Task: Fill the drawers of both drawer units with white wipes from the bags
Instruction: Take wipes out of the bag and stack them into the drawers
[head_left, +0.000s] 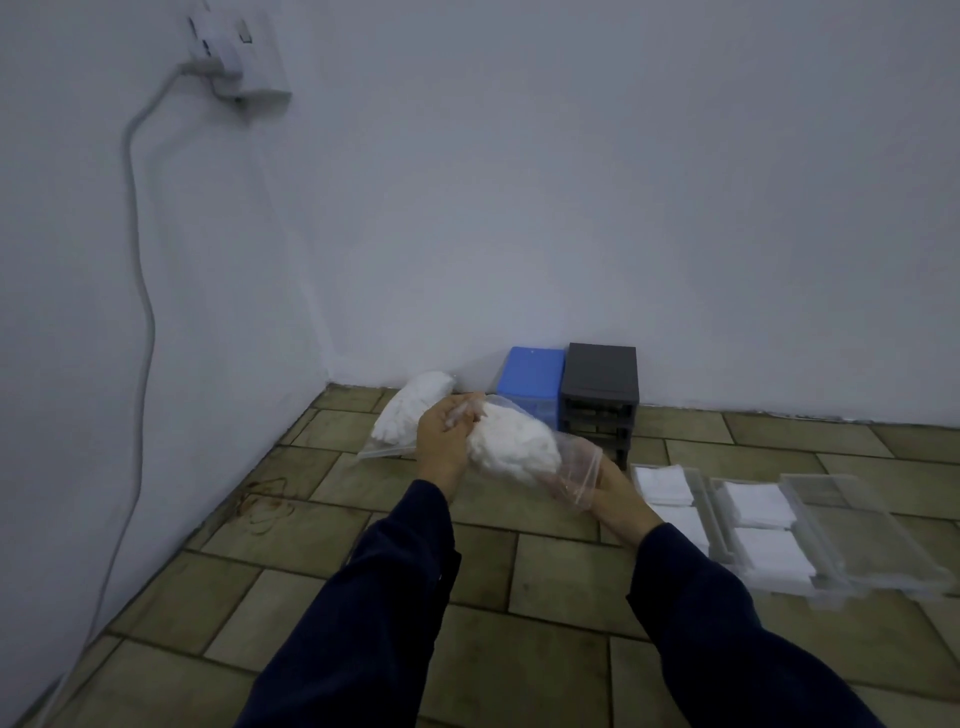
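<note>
Now both hands grasp a clear bag of wipes (511, 451) above the floor, left hand (440, 441) at its closed end, right hand (613, 496) at its mouth, seemingly opening it to reach in for the drawers (753, 525) beside.

White wipes (511, 447); blue drawer unit (532, 382); dark grey drawer unit (600, 387).

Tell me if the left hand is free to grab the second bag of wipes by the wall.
Probably not yet: the left hand grips the held bag, though the second bag lies just behind it, unobstructed.
</note>
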